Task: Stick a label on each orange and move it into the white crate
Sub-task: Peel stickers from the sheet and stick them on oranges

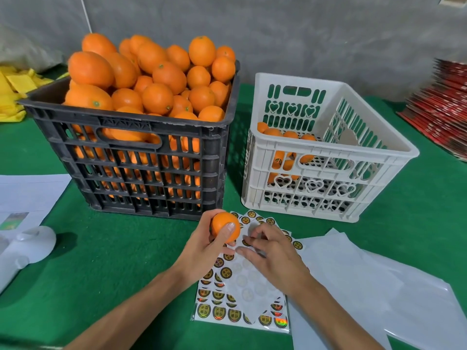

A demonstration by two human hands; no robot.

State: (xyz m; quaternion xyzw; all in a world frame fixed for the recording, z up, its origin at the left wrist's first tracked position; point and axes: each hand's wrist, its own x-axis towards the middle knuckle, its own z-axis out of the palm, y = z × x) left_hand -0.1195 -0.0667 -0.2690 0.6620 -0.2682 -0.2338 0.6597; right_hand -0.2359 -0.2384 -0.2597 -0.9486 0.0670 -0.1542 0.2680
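Closest to me, both forearms reach in from the bottom edge across the green table (106,261). Under them lies a label sheet (240,306), with rows of gold round stickers along its edges and bare peeled spots in the middle. To its right I see loose white backing sheets (366,279).

My right hand (274,257) is palm down over the upper part of the sheet, fingers bent, fingertips (249,240) touching the paper; I cannot tell whether they pinch a sticker. My left hand (204,245) is tilted up just beside it, fingers and thumb wrapped around one orange (223,227), held just above the sheet's top corner.

Farther on, the black crate (134,157) stands at left, heaped with oranges above its rim. Just right of it is the white crate (326,157), with a few oranges lying in its near left corner. At the left edge I see white papers (25,193).
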